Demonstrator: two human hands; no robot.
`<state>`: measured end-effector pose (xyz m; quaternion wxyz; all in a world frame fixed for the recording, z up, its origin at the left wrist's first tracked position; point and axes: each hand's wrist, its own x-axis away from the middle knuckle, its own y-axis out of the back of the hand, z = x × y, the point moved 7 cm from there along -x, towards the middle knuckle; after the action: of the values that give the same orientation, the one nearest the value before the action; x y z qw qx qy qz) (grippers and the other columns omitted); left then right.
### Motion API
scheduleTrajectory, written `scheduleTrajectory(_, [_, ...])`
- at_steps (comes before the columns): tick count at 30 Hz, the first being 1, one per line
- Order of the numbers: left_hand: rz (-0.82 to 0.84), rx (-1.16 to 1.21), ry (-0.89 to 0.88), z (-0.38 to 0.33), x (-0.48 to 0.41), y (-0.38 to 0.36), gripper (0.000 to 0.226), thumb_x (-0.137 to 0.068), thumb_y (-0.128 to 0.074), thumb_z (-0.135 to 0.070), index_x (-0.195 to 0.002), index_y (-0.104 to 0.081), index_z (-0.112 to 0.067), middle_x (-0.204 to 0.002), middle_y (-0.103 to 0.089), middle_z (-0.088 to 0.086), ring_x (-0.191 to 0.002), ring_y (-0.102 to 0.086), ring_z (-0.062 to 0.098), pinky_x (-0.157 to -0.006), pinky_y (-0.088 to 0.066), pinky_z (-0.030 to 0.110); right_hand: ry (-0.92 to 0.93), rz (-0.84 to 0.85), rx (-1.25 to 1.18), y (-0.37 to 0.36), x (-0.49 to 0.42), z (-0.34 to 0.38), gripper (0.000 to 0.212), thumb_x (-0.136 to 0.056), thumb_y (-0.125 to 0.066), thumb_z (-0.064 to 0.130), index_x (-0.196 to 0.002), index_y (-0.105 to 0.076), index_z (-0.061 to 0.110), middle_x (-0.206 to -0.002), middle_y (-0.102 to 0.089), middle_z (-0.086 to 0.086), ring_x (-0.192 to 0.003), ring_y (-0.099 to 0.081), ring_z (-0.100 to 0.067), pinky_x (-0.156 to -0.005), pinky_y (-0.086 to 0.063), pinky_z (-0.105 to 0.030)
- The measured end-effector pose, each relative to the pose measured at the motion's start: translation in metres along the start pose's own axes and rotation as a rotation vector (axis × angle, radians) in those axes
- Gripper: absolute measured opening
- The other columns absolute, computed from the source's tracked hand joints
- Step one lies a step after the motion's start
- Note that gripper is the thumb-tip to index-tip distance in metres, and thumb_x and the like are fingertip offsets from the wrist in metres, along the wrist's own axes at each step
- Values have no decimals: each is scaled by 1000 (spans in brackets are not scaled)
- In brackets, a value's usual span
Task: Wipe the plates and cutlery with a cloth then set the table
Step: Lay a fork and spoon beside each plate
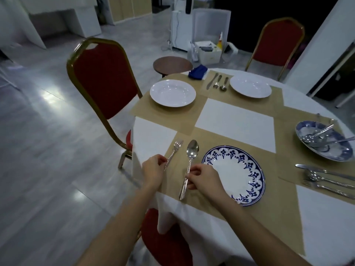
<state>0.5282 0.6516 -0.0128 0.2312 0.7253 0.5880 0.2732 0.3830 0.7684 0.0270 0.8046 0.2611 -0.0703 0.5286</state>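
A blue-patterned white plate [233, 174] lies on the near tan placemat [215, 139]. Left of it lie a spoon [189, 164] and a fork [173, 150]. My left hand [153, 170] pinches the fork's handle at its lower end. My right hand [204, 178] pinches the spoon's handle about midway, beside the plate's left rim. Both pieces rest on the mat. A blue cloth [197, 72] lies crumpled at the table's far edge.
Two plain white plates [172, 93] [250, 86] sit at the far places, with a knife, fork and spoon [218, 81] between them. At the right, a blue bowl [324, 143] holds several cutlery pieces; more cutlery [326, 178] lies below it. Red chairs [101, 77] surround the table.
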Motion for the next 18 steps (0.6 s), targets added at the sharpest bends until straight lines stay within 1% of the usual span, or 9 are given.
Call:
scheduleTrajectory(3, [-79, -143, -103, -8, 4, 2, 14, -89, -56, -11, -92, -69, -14, -89, -68, 1, -83, -60, 15, -68, -40, 22, -26, -22, 55, -10, -11, 1, 12, -88, -64, 1, -99, -64, 4, -80, -65, -7, -56, -64, -14, -60, -59, -28])
scheduleTrajectory(6, [-80, -247, -206, -11, 7, -1, 19, -92, -49, -13, -100, -67, -12, -91, -63, 6, -85, -58, 21, -69, -40, 26, -39, -66, 113, -18, -25, 1, 7, -88, -65, 1, -88, -61, 8, -86, -67, -12, -59, -66, -17, -58, -59, -25])
scheduleTrajectory(8, [-38, -267, -275, -11, 8, -6, 24, -95, -48, -17, -109, -67, -14, -99, -64, 8, -90, -58, 23, -72, -41, 27, -56, -112, 153, -22, -38, -4, 11, -86, -67, 3, -82, -60, 11, -88, -69, -13, -68, -69, -24, -62, -60, -32])
scheduleTrajectory(10, [-1, -289, -319, -10, 8, -10, 26, -96, -48, -22, -113, -67, -17, -105, -65, 6, -94, -59, 22, -74, -43, 27, -61, -154, 224, -25, -51, -8, 20, -83, -70, 5, -72, -58, 17, -87, -70, -13, -77, -70, -29, -73, -59, -41])
scheduleTrajectory(12, [-1, -298, -327, -8, 6, -10, 27, -96, -48, -22, -115, -67, -19, -108, -65, 4, -96, -59, 20, -76, -44, 25, -76, -179, 261, -29, -62, -14, 26, -80, -70, 4, -65, -55, 19, -86, -71, -13, -79, -70, -30, -76, -58, -45])
scheduleTrajectory(13, [-9, -297, -324, -8, 5, -9, 27, -96, -48, -22, -115, -67, -19, -108, -65, 3, -96, -59, 19, -76, -44, 25, -76, -187, 281, -30, -67, -16, 24, -80, -69, 3, -65, -56, 17, -85, -71, -14, -78, -70, -31, -75, -58, -45])
scheduleTrajectory(15, [-20, -288, -321, -7, 5, -9, 27, -96, -48, -23, -114, -68, -19, -108, -65, 2, -95, -59, 19, -75, -44, 25, -63, -204, 339, -33, -74, -18, 12, -79, -65, 2, -70, -63, 9, -80, -70, -13, -73, -70, -29, -71, -59, -43])
scheduleTrajectory(16, [-24, -286, -330, -8, 5, -9, 27, -96, -48, -23, -114, -68, -19, -107, -65, 2, -94, -60, 19, -75, -44, 25, -53, -213, 372, -33, -76, -17, 8, -80, -63, 2, -73, -66, 6, -79, -70, -12, -72, -70, -28, -69, -59, -41])
scheduleTrajectory(18, [-31, -272, -335, -6, 6, -9, 25, -96, -50, -23, -111, -69, -19, -104, -66, 3, -92, -60, 20, -75, -46, 27, -42, -217, 450, -33, -75, -15, 9, -82, -59, 3, -76, -66, 3, -78, -69, -11, -72, -68, -25, -62, -55, -32])
